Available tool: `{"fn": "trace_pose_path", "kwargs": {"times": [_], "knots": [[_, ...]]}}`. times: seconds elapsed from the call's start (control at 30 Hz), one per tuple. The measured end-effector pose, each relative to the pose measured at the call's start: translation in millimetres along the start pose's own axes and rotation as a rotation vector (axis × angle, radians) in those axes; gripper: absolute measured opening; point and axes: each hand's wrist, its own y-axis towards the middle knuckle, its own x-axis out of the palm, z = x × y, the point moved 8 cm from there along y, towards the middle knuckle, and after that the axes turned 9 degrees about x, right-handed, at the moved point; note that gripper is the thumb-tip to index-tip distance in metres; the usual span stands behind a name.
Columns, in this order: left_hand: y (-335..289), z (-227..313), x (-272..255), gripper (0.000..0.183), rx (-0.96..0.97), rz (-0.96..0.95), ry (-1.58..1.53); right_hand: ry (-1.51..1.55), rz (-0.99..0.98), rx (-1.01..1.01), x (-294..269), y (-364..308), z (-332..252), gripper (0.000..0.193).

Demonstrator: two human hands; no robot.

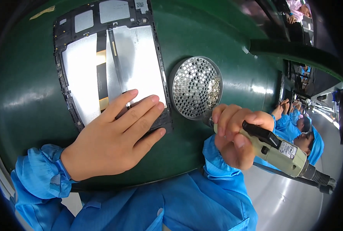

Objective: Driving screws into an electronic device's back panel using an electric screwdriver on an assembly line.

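Observation:
My left hand point(111, 136) lies flat, fingers spread, over the lower end of an opened tablet point(140, 61). The tablet has a black frame and two wide silver battery panels, with a dark ribbon strip running between them. My right hand point(237, 133) is wrapped round a beige electric screwdriver point(287, 152) with a black lever, its cable end pointing to the lower right. The screwdriver's front end is at the near rim of a round screw tray point(192, 101); my fingers and the rim hide its tip. Small screws point(213, 92) are heaped at the tray's right side.
Both the tablet and the tray rest on a green work mat point(21, 88). A yellowish strip point(42, 12) lies at the far left. A dark green bar point(294, 52) crosses the right side. Co-workers in blue point(316, 144) sit beyond the table's right edge.

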Motion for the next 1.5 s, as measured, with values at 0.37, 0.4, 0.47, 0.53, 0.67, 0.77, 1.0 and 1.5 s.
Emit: {"fn": "trace_pose_path", "kwargs": {"times": [0.37,0.4,0.47,0.53,0.67,0.77,1.0,1.5], "knots": [[-2,0,-2,0.029,0.023,0.037,0.007,0.046,-0.008,-0.041,2,-1,0,0.038],[-2,-1,-2,0.029,0.025,0.039,0.012,0.046,0.018,-0.05,1,0,-1,0.037],[-1,-1,-4,0.028,0.026,0.043,0.018,0.038,0.005,-0.053,1,2,-2,0.037],[-1,-1,-4,0.027,0.026,0.043,0.004,0.025,-0.003,-0.052,2,1,-2,0.036],[-1,-3,-3,0.027,0.016,0.044,0.012,0.027,0.001,-0.038,2,3,1,0.036],[-2,-1,-6,0.027,0.018,0.045,-0.011,0.009,0.038,-0.044,6,1,-6,0.035],[-3,0,-6,0.028,0.033,0.043,0.045,0.023,0.006,-0.099,24,-8,-39,0.034],[-8,0,-9,0.025,0.023,0.069,0.045,-0.032,-0.104,-0.023,61,-2,-16,0.029]]}}
